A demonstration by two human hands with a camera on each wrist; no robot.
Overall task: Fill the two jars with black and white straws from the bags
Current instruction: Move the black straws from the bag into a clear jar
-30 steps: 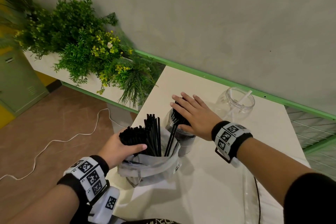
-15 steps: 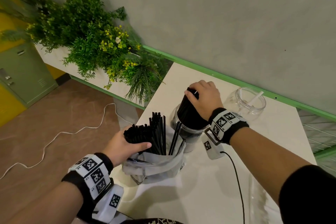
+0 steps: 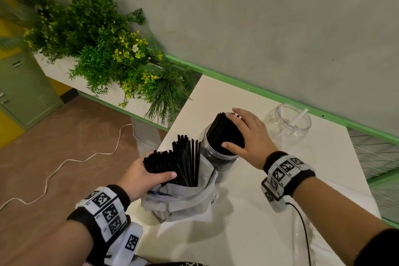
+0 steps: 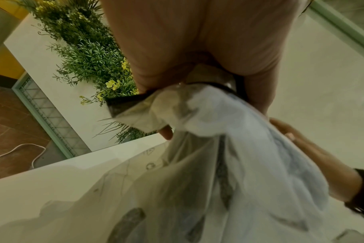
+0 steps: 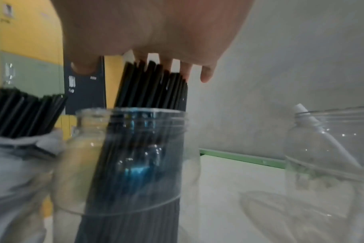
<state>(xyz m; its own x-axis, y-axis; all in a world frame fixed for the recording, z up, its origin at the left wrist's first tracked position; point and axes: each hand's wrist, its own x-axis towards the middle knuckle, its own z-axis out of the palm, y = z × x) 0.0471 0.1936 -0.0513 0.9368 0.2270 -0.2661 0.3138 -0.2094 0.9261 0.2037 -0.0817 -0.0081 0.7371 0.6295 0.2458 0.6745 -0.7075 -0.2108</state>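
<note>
A clear jar (image 3: 218, 164) on the white table (image 3: 248, 211) holds a thick, leaning bundle of black straws (image 3: 220, 134). My right hand (image 3: 235, 129) lies over their tops with straight fingers, thumb against the bundle's side; the right wrist view shows the fingers (image 5: 185, 69) touching the straw ends (image 5: 152, 88). To the left, my left hand (image 3: 157, 167) grips more black straws (image 3: 185, 157) standing in a crumpled plastic bag (image 3: 183, 201). Behind and to the right stands a second clear jar (image 3: 289, 131) with a white straw (image 3: 300, 117) in it.
A planter of green plants with yellow flowers (image 3: 103, 54) runs along the wall beyond the table's left edge. The grey wall with green trim (image 3: 259, 93) closes the far side. A white cable (image 3: 64, 162) lies on the brown floor by a green cabinet (image 3: 23, 88).
My right hand was flat on the straw tops, then gripped the bundle in the jar, and has now loosened with its fingers spread over the tops. The left hand has kept its grip at the bag.
</note>
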